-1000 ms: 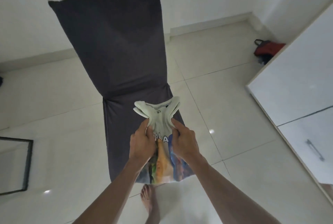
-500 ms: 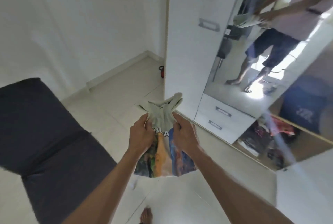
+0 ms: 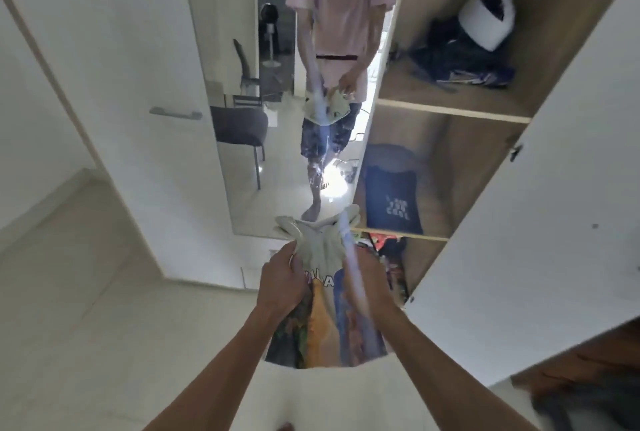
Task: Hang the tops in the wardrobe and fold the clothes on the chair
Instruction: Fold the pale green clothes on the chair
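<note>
A pale green top (image 3: 323, 292) with a bright printed front hangs in front of me, bunched at its shoulders. My left hand (image 3: 282, 280) grips its left shoulder and my right hand (image 3: 367, 286) grips its right shoulder. The open wardrobe (image 3: 450, 111) stands straight ahead with wooden shelves. A navy top (image 3: 393, 193) hangs in its middle compartment. The dark chair (image 3: 240, 127) shows only as a reflection in the mirror door.
A mirror door (image 3: 273, 91) reflects a person holding the top. A white wardrobe door (image 3: 540, 222) stands open at the right. A white helmet (image 3: 488, 18) and dark clothes (image 3: 460, 63) lie on the upper shelf. Jumbled items (image 3: 391, 257) fill the bottom compartment.
I have turned from the chair toward the wardrobe, carrying the top in both hands. The chair has left direct view and the open shelves now face me.
</note>
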`<state>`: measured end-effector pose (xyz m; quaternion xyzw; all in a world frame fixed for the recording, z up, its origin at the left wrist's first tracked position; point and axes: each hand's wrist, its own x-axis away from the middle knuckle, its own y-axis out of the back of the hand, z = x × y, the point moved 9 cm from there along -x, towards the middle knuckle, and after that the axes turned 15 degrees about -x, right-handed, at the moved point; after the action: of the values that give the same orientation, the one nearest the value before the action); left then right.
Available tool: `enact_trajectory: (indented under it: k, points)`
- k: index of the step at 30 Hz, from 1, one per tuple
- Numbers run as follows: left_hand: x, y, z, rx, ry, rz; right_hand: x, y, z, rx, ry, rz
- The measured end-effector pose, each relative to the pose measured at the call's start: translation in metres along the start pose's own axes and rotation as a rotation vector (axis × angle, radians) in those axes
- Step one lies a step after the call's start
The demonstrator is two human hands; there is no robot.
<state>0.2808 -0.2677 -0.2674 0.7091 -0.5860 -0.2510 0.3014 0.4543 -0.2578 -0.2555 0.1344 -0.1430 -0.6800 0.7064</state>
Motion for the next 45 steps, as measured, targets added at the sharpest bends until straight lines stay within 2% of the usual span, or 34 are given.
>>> enact_trajectory:
  k: [6,9,13,16,25,30,33,36,42,45]
  points:
    - [-0.086,-0.072,-0.076,0.020,-0.113,0.173,-0.075,0.082,-0.036,-0.001,-0.050,-0.175]
    - [-0.116,-0.105,-0.096,-0.016,-0.158,0.212,-0.096,0.113,-0.058,-0.036,-0.122,-0.247]
    - [-0.158,-0.149,-0.122,0.025,-0.203,0.238,-0.135,0.149,-0.086,-0.052,-0.125,-0.295]
    - [-0.189,-0.183,-0.134,-0.028,-0.172,0.270,-0.171,0.173,-0.114,-0.066,-0.145,-0.323]
    - [-0.314,-0.288,-0.168,-0.099,-0.143,0.184,-0.319,0.227,-0.210,-0.184,-0.159,-0.329]
    - [-0.392,-0.369,-0.165,-0.128,-0.093,0.130,-0.416,0.244,-0.278,-0.128,-0.126,-0.317]
    - [-0.419,-0.395,-0.170,-0.091,-0.101,0.092,-0.454,0.246,-0.306,-0.100,-0.091,-0.336]
    - [-0.453,-0.427,-0.168,-0.107,-0.188,0.007,-0.494,0.245,-0.346,-0.108,-0.078,-0.339]
    - [-0.494,-0.458,-0.160,-0.170,-0.254,-0.008,-0.536,0.243,-0.371,-0.161,-0.040,-0.315]
    - [-0.507,-0.466,-0.161,-0.132,-0.217,0.027,-0.554,0.243,-0.374,-0.170,-0.021,-0.311]
